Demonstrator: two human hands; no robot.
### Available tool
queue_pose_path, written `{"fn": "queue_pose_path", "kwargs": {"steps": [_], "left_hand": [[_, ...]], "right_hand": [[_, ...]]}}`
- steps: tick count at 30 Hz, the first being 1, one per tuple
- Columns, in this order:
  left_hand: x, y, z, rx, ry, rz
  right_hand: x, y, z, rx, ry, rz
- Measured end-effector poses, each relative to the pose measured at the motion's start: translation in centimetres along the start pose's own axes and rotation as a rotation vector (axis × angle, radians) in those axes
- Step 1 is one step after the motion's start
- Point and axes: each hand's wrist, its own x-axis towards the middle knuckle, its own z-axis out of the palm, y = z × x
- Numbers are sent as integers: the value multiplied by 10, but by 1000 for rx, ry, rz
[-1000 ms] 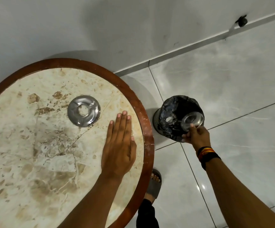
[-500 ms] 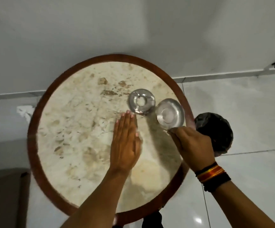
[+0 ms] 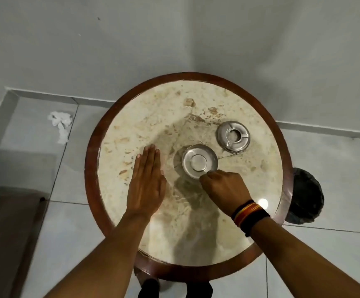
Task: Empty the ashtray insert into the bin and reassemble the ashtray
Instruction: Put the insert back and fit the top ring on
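A round steel insert bowl sits near the middle of the marble table top, and my right hand pinches its near rim. The steel ashtray lid, a ring with notches and a centre hole, lies just behind and to the right of the bowl, apart from it. My left hand lies flat on the table, palm down, fingers together, left of the bowl and holding nothing. The black-lined bin stands on the floor at the table's right edge.
The round table has a dark wooden rim and stands against a grey wall. Crumpled white tissue lies on the tiled floor to the left. A dark mat or furniture edge is at lower left. My feet show under the table's near edge.
My right hand carried the steel bowl from over the bin back above the table and down near its middle. The camera view shifted left. My left hand stayed flat on the table.
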Motion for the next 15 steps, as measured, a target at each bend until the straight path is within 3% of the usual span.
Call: {"fn": "queue_pose_path", "kwargs": {"steps": [6, 9, 13, 15], "left_hand": [[-7, -15, 12, -25, 9, -16], [-7, -15, 13, -37, 16, -17], [-6, -14, 13, -37, 18, -19], [-6, -14, 13, -35, 18, -17]], "right_hand": [[5, -5, 6, -29, -53, 36], [4, 3, 4, 99, 3, 104], [21, 47, -5, 264, 157, 557], [38, 75, -2, 343, 84, 779]]}}
